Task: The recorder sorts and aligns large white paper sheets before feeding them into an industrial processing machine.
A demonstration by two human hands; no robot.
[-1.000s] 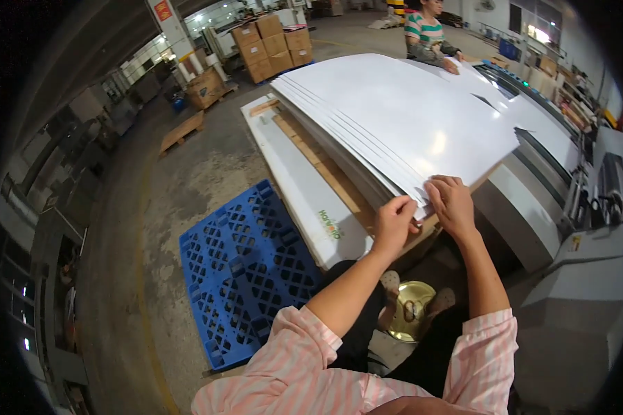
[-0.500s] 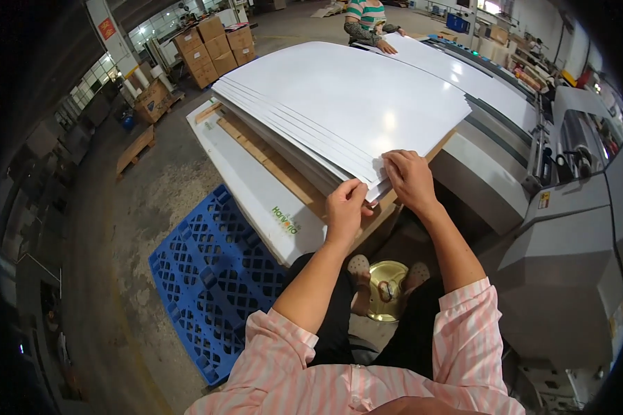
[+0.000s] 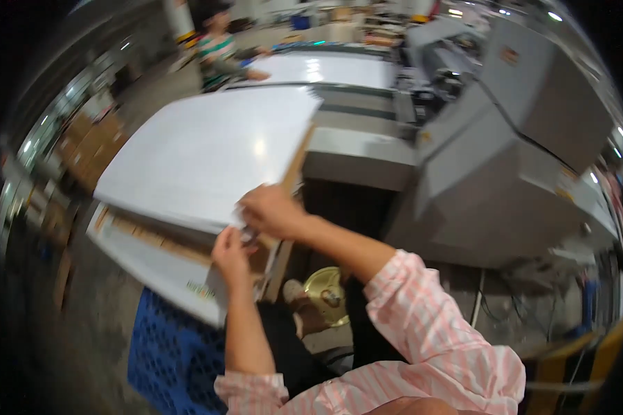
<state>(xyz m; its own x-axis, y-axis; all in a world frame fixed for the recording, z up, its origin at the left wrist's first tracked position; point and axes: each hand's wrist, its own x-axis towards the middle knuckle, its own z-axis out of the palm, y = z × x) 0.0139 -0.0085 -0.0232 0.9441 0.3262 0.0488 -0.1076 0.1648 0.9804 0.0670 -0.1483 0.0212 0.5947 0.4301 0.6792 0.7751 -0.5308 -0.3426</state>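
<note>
A stack of large glossy white sheets (image 3: 201,149) lies on a wooden board over a white base. At the stack's near corner, the closed fingers of my right hand (image 3: 275,209) pinch the top sheets. Just below and to its left, my left hand (image 3: 232,257) is closed on the same corner, thumb and fingers together at the sheet edges. Motion blur and my fingers hide how many sheets each hand grips.
A blue plastic pallet (image 3: 176,353) lies at the lower left. On the right stands a large grey machine (image 3: 464,187). Beyond the stack, a person in a striped top (image 3: 218,52) rests a hand on another white sheet (image 3: 325,69). A gold round pedestal (image 3: 325,294) is between my legs.
My view has turned right, so the stack and both hands appear farther left and more of the grey machine shows. Both hands stay at the sheets' corner.
</note>
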